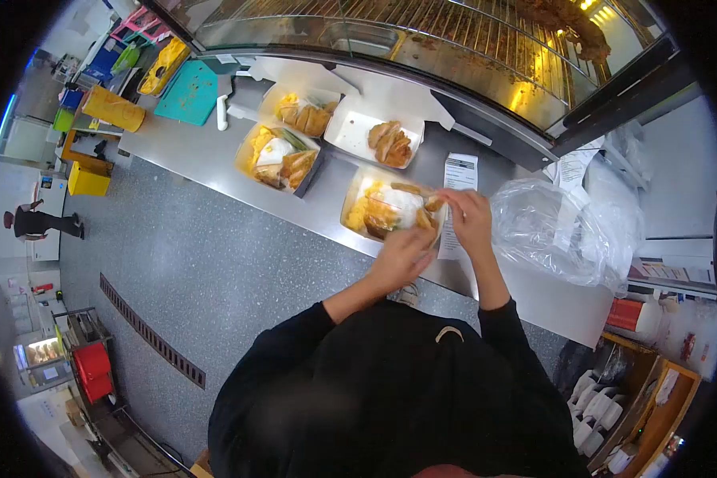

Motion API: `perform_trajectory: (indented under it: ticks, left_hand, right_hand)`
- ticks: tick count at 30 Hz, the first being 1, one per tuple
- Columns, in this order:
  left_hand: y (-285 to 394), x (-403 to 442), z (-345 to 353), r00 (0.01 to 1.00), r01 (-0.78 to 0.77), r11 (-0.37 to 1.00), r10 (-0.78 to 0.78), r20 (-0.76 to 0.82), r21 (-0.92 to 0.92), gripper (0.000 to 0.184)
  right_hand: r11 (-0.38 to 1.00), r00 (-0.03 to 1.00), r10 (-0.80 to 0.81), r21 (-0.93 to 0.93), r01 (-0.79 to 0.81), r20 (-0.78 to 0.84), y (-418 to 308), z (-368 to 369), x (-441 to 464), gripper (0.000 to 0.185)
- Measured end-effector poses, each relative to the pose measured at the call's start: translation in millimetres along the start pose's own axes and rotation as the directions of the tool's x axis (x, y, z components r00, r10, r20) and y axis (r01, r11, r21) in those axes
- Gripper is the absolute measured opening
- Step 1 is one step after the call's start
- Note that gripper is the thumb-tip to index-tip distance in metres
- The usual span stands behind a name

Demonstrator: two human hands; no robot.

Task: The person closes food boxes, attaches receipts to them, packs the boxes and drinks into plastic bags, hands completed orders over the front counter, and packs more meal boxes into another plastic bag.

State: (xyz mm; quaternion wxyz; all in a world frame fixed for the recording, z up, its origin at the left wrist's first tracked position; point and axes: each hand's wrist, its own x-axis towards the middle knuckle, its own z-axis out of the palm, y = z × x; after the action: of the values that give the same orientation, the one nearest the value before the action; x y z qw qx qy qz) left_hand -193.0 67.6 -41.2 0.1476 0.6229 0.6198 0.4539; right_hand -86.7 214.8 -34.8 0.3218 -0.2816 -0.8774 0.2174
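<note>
The left hand is blurred, its fingers bent over the near edge of an uncovered meal box; I cannot tell whether it grips anything. The right hand brings its fingertips narrowly together at the box's right edge, their hold unclear. This box, filled with yellow food, white sauce and browned pieces, is just left of the printed slip. Left of the slip, too, sits a white box of sliced meat; right of it lies a clear plastic bag.
</note>
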Motion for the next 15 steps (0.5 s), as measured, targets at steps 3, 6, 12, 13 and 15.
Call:
perform_trajectory:
  ticks: [3,6,12,13,15]
  left_hand:
    - [-33,4,-23,0.805,0.208,0.879,0.095,-0.586,0.429,0.056]
    - [-50,32,-89,0.908,0.174,0.858,0.051,-0.417,0.483,0.062]
    - [-94,-5,-77,0.972,0.226,0.97,-0.231,0.051,0.087,0.056]
    - [-92,-8,-67,0.975,0.222,0.975,-0.222,-0.02,0.008,0.053]
    - [-101,-16,-44,0.967,0.162,0.982,-0.178,-0.181,-0.099,0.048]
  right_hand:
    - [0.994,0.997,-0.081,-0.073,0.082,0.016,10,-6,-30,0.041]
    - [0.996,0.999,0.009,-0.09,-0.006,0.032,-4,-1,-50,0.046]
    - [0.96,0.98,0.188,0.197,-0.197,0.064,-17,36,-72,0.051]
    - [0.938,0.979,0.195,0.281,-0.204,0.059,-14,43,-75,0.052]
    - [0.874,0.977,0.208,0.438,-0.209,0.05,-15,52,-71,0.053]
